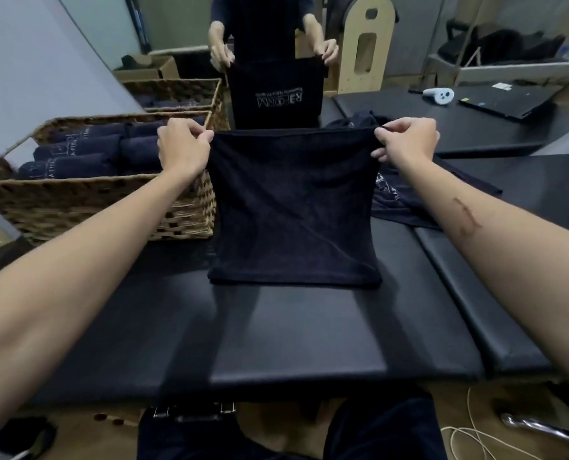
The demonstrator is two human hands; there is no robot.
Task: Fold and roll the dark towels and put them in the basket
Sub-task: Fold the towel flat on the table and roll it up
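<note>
Left hand and right hand each pinch a top corner of the towel, just right of the basket. Recommendation: keep corners level, edges aligned, before folding.

Cloth, wicker and padded vinyl-like surfaces around the basket.

The dark towel is seen as soft, matt terry cloth with a fine nap, and pale lettering is printed on the rolled towels inside the basket. The basket is woven of rough, tan wicker with darker strands worked through. Right of the basket, the table is covered in smooth black padding with a dull sheen. Behind the basket, a second wicker basket and a plain, matt wooden piece are shown.
</note>
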